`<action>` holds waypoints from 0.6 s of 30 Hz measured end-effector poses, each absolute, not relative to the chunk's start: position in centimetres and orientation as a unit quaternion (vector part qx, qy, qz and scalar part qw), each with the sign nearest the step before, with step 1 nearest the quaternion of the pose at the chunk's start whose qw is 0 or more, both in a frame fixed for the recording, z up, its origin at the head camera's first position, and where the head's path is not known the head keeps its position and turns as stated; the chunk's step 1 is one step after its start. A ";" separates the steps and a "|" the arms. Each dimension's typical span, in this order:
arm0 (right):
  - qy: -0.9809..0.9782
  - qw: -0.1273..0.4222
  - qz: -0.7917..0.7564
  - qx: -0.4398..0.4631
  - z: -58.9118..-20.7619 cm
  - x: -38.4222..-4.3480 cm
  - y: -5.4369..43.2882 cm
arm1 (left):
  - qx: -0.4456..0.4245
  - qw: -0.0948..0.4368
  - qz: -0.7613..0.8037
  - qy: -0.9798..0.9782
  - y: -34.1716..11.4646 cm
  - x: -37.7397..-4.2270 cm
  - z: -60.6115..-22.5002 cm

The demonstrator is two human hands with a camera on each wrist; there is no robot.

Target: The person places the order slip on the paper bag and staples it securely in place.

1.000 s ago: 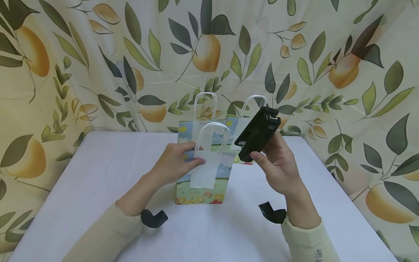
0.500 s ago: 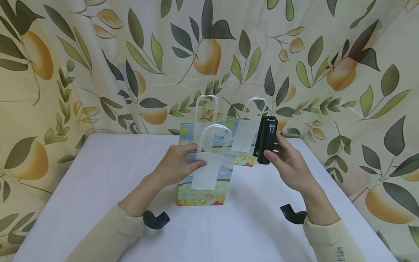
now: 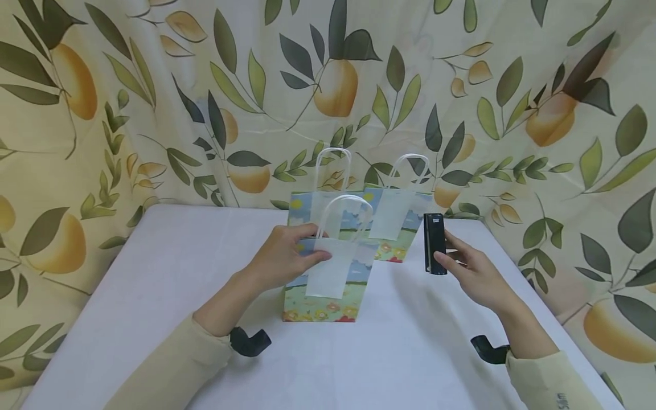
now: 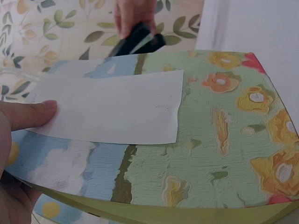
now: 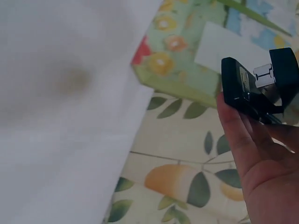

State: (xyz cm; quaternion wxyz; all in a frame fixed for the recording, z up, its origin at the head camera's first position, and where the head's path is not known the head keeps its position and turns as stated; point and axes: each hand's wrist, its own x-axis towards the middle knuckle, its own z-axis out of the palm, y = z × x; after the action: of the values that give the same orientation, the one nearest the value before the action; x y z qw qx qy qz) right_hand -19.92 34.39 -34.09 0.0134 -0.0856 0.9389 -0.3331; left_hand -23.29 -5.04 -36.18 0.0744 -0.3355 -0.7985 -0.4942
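Note:
My left hand (image 3: 287,256) pinches the upper left edge of the front paper gift bag (image 3: 323,307), thumb over a white paper strip (image 3: 328,270) on its face. This bag has a painted sky and flower print and a white handle (image 3: 344,199). In the left wrist view the strip (image 4: 112,109) lies flat over the print, with the thumb (image 4: 37,114) on its end. My right hand (image 3: 479,276) holds a black stapler (image 3: 434,245) upright, to the right of the bags. The right wrist view shows the stapler (image 5: 261,86) with its jaws apart, gripped between fingers and thumb.
Two matching bags stand behind the front one: one at back left (image 3: 302,208), one at back right (image 3: 397,250), each with a white strip. All are on a white-covered table (image 3: 215,245). A fruit-and-leaf patterned curtain (image 3: 195,154) hangs behind the table.
My right hand has moved right and down, away from the front bag, taking the stapler along and turning it upright. My left hand keeps its hold on the bag.

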 end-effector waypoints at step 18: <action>0.945 0.164 -0.283 -0.015 -38.4 -22.5 36.6 | -0.329 0.064 -0.491 -0.804 -5.2 -23.5 -36.2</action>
State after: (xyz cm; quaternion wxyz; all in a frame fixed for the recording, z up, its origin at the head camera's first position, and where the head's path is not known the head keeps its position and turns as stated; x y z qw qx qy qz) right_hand -22.53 36.60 -38.40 0.1640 -0.0153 0.9448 -0.2832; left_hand -23.47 -5.18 -36.24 0.0641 -0.3285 -0.8042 -0.4912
